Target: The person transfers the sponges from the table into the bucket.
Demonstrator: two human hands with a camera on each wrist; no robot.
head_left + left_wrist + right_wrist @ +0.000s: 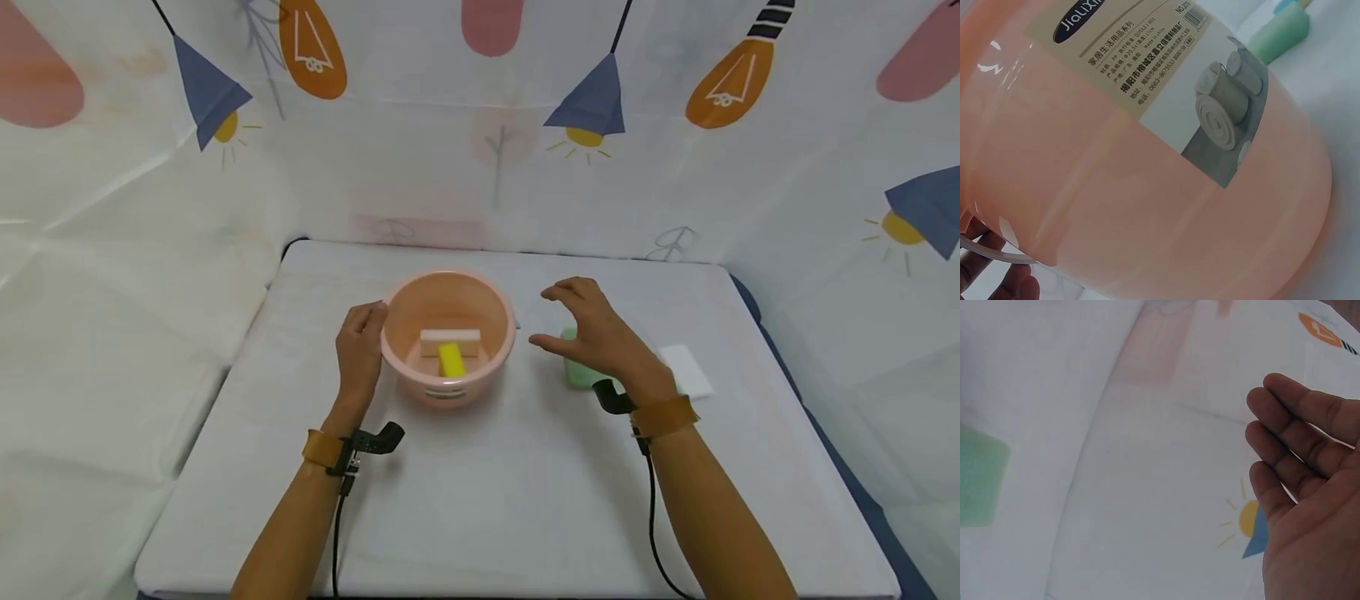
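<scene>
A pink plastic bucket (450, 392) stands on the table, and inside it are a white block (468, 337) and a yellow block (451, 360). My left hand (362, 350) grips the bucket's left edge. In the left wrist view, the fingers (1016, 284) curl about a thin loop at its rim, and a printed label (1147, 69) covers its side. To the right of the bucket, my right hand (600, 333) hovers with thumb and fingers spread, holding nothing. Below it lies a light green block (579, 375), partly hidden by that hand.
A flat white piece (686, 371) lies right of the green block, partly behind the right wrist. The white-covered table (510, 500) meets printed cloth walls (420, 183) at the back and sides. A cable (652, 517) trails from each wrist camera.
</scene>
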